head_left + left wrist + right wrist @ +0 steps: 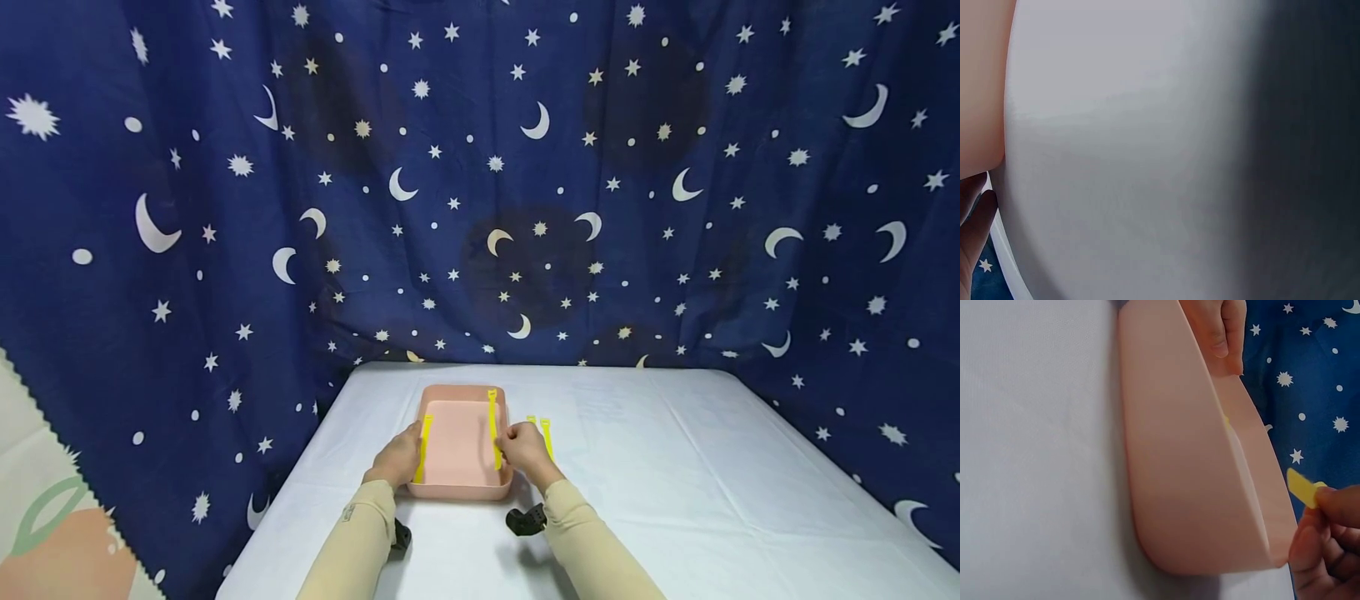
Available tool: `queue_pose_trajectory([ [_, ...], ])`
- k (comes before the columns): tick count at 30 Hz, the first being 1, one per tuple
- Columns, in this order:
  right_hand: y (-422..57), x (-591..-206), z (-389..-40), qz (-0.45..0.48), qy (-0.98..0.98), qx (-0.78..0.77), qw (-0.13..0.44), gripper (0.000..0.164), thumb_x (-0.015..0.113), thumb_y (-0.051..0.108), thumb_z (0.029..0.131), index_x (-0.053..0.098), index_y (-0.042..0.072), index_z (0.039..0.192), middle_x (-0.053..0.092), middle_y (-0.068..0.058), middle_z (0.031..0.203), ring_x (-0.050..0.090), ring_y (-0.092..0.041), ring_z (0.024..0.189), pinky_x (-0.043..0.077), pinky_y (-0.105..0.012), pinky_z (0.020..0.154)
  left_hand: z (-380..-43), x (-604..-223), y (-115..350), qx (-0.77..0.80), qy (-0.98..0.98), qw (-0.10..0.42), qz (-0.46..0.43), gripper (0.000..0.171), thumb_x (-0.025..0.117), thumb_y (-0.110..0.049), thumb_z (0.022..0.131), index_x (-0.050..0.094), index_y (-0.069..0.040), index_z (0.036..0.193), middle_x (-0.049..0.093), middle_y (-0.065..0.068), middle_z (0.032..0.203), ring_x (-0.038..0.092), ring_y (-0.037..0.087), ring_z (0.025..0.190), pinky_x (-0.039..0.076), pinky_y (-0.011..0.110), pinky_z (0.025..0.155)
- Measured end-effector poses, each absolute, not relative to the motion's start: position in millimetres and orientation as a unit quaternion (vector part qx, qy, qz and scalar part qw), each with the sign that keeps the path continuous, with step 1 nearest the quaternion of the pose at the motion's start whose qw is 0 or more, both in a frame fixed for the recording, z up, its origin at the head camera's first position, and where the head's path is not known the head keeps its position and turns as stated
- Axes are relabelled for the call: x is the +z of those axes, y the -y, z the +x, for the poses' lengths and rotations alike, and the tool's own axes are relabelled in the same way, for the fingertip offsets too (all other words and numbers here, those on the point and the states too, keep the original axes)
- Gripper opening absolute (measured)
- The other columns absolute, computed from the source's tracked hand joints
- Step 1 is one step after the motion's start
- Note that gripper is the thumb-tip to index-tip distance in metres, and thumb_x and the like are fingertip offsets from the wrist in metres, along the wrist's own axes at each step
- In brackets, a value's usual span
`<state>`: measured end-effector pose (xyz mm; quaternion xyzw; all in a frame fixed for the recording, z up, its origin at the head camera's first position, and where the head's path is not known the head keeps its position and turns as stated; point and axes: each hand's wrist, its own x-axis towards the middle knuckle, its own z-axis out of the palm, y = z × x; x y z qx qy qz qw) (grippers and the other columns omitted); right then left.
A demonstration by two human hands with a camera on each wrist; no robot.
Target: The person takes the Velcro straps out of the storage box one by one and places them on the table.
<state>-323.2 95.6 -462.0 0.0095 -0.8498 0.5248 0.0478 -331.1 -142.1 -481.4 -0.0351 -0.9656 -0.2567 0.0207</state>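
A shallow pink tray (459, 442) sits on the white-covered table. At its left wall, my left hand (397, 457) holds the rim, the thumb reaching inside in the right wrist view. Beside that hand, one yellow cable strap (424, 446) lies along the tray's inner left side. My right hand (527, 452) is at the right rim, pinching a second yellow strap (492, 417) between thumb and finger; its slotted head points to the far side. In the right wrist view the end of this pinched strap (1302, 487) sticks out past the fingertips.
Two more yellow straps (547, 433) lie on the table right of the tray, partly behind my right hand. Black wrist devices (527, 521) hang under both forearms. A dark blue curtain (480, 208) with moons and stars surrounds the white table (675, 483).
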Motion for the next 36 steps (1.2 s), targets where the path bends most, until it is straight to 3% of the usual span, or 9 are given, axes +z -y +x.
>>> queue_pose_trajectory([
  [9,-101.0,-460.9,-320.7,0.004,0.839,0.542,0.048,0.019,0.063,0.000,0.090,0.064,-0.001,0.072,0.051,0.003,0.059,0.047,-0.007,0.053,0.041,-0.016,0.048,-331.1,-483.7,142.9,-0.253,0.966,0.023,-0.039,0.047,0.035,-0.013,0.108,0.036,-0.002,0.154,0.044,0.016,0.156,0.045,0.034,0.142,0.038,0.050,0.119],
  [36,-134.1,-471.4,-322.0,-0.030,0.846,0.531,0.039,0.019,0.062,0.004,0.092,0.061,0.003,0.073,0.057,-0.001,0.064,0.051,-0.011,0.059,0.042,-0.019,0.052,-331.0,-481.0,141.7,-0.265,0.964,0.012,-0.029,0.047,0.035,-0.015,0.109,0.035,-0.005,0.155,0.044,0.015,0.156,0.047,0.033,0.141,0.040,0.051,0.118],
])
